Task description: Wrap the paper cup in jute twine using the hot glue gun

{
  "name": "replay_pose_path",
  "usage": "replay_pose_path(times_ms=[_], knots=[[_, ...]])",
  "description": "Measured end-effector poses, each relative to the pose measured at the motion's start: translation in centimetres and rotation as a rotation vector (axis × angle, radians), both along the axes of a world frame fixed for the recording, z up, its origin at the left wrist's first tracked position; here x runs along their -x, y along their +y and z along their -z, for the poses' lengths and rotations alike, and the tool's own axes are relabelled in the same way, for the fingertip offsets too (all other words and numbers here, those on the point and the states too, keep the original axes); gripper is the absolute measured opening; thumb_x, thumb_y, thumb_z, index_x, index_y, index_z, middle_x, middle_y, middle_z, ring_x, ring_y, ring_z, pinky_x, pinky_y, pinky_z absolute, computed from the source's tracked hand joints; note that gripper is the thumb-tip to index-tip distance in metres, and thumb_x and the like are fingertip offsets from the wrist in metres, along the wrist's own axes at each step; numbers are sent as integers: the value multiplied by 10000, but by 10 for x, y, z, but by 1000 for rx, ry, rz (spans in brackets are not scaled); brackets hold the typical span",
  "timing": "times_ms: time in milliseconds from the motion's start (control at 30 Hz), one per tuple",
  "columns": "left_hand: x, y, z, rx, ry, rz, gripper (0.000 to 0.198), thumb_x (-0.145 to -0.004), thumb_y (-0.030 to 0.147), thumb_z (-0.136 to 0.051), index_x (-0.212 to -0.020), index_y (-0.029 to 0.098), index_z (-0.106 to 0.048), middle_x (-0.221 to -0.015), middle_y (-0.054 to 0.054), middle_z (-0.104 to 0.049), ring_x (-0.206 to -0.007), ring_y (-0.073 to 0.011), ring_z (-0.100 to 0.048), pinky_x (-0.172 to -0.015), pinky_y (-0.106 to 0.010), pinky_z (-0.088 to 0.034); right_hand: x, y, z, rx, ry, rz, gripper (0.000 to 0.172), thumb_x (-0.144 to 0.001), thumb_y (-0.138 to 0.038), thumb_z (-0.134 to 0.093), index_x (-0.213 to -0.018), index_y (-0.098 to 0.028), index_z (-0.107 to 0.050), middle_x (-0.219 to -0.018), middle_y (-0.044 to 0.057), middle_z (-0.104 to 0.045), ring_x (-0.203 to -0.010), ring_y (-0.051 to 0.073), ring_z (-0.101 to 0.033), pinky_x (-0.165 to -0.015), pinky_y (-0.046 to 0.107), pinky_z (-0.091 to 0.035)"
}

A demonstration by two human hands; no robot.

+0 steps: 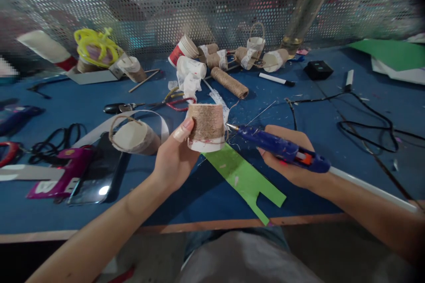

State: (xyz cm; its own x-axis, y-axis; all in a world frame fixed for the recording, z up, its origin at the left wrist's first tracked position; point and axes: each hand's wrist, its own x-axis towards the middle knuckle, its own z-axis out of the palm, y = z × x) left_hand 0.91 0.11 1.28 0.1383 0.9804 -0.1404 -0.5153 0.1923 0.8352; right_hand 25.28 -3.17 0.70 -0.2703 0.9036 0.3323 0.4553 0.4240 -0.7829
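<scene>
My left hand (177, 159) grips a paper cup (207, 126) wound with brown twine; a white band of the cup shows below the windings. In my right hand (290, 154) is a blue glue gun (279, 143), a white glue stick trailing from its back end. Its metal nozzle points left and sits close by the cup's right side; whether it touches I cannot tell. Under the cup lies a cut piece of green paper (242, 177). A roll of twine (229, 83) rests beyond it, with a loose strand running down toward the cup.
Scissors with red handles (181, 104) lie behind the cup. To the left are a small twine-handled basket (133, 137), a phone (98, 172) and a purple glue gun (63, 172). Several wrapped cups stand along the perforated metal screen (149, 9). A black cable (365, 141) loops at right.
</scene>
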Motion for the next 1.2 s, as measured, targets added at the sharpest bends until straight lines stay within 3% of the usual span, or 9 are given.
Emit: replay_pose_path(times_ms=[67,133,233,300,500,633,900,1000,1200], knots=[[0,-1,2,-2,-18,52,256,-868,422,-745,-1029,231,-797,-1174,-25,-791,-1148,-241,-703,-980,-350,-585,3,-1,-1,11,116,28,247,-885,-130,-696,-733,-223,-524,-674,-44,-528,-588,116,-522,-571,284,-422],[1,-2,4,-7,-27,108,272,-871,426,-753,-1057,231,-791,-1189,-29,-784,-1162,-239,-697,-988,-343,-575,6,-2,-1,18,266,-3,133,-897,-165,-740,-863,-228,-627,-855,-6,-671,-767,156,-661,-696,301,-522],[1,-3,8,-6,-11,167,276,-869,423,-769,-1079,244,-784,-1159,-25,-785,-1144,-239,-704,-963,-336,-573,9,-1,5,148,355,-49,310,-832,-168,-833,-1078,-268,-674,-1133,25,-734,-1038,210,-719,-815,316,-588],[0,-5,8,3,15,180,286,-875,424,-766,-1092,238,-783,-1146,-31,-786,-1125,-243,-710,-944,-332,-573,11,1,11,205,432,-48,373,-794,-164,-867,-1090,-291,-679,-1143,15,-759,-1074,228,-735,-838,329,-615],[-3,-7,4,17,43,174,313,-863,420,-781,-1099,214,-791,-1076,-38,-793,-1058,-232,-724,-903,-297,-563,14,6,24,230,546,-149,458,-746,-51,-866,-1075,-332,-715,-1136,-30,-783,-1079,217,-760,-899,325,-647],[-3,-7,5,35,32,178,334,-862,418,-786,-1121,208,-787,-1131,-32,-787,-1022,-210,-721,-918,-293,-555,16,4,23,159,487,-78,466,-714,-36,-882,-1055,-308,-716,-1039,-30,-798,-983,202,-779,-840,300,-655],[-5,-7,5,28,83,160,372,-871,427,-769,-1166,200,-763,-1167,-62,-777,-1067,-231,-705,-935,-322,-546,17,-1,12,68,352,-22,174,-843,-176,-826,-917,-260,-693,-907,-13,-788,-836,168,-764,-751,290,-635],[-5,-6,6,10,105,143,370,-876,424,-762,-1171,201,-756,-1194,-73,-771,-1090,-242,-700,-940,-331,-541,15,-3,11,18,318,-19,167,-852,-191,-823,-918,-266,-689,-908,-16,-787,-823,162,-758,-711,279,-615],[-4,-6,7,-41,105,119,275,-880,370,-769,-1118,233,-774,-1108,-25,-777,-1020,-186,-706,-879,-263,-526,14,-3,15,43,293,27,166,-851,-220,-830,-910,-265,-681,-879,-19,-765,-772,154,-733,-648,271,-578]])
